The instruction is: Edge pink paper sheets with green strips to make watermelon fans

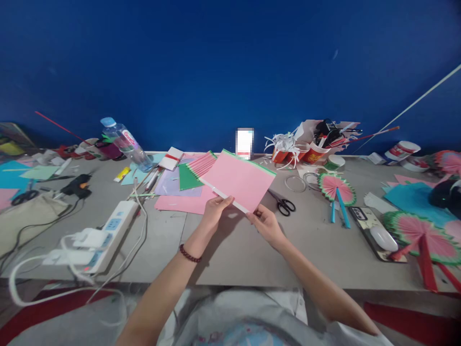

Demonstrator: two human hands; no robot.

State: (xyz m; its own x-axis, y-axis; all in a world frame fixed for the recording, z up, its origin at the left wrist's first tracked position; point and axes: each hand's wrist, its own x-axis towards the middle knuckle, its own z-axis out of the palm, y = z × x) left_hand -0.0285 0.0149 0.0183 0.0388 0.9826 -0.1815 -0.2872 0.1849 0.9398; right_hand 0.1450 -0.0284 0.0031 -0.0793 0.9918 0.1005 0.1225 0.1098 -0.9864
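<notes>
A pink sheet of paper (239, 180) with a green far edge and a white strip along its near edge is held up over the table. My left hand (217, 210) pinches the white strip near its middle, thumb on top. My right hand (265, 222) grips the sheet's near right corner. Behind the sheet, to the left, lies a pleated pink piece (202, 167) on green paper (189, 179). Black-handled scissors (286, 206) rest just right of the sheet, their blades partly hidden by it.
A power strip (117, 230) with white cables and a tilted water bottle (126, 144) are at left. Paper fans (337, 187), a phone (363, 223) with a white mouse (383, 239), and cups of paper strips and tools (317, 153) stand right. A blurred screen (245, 144) leans behind.
</notes>
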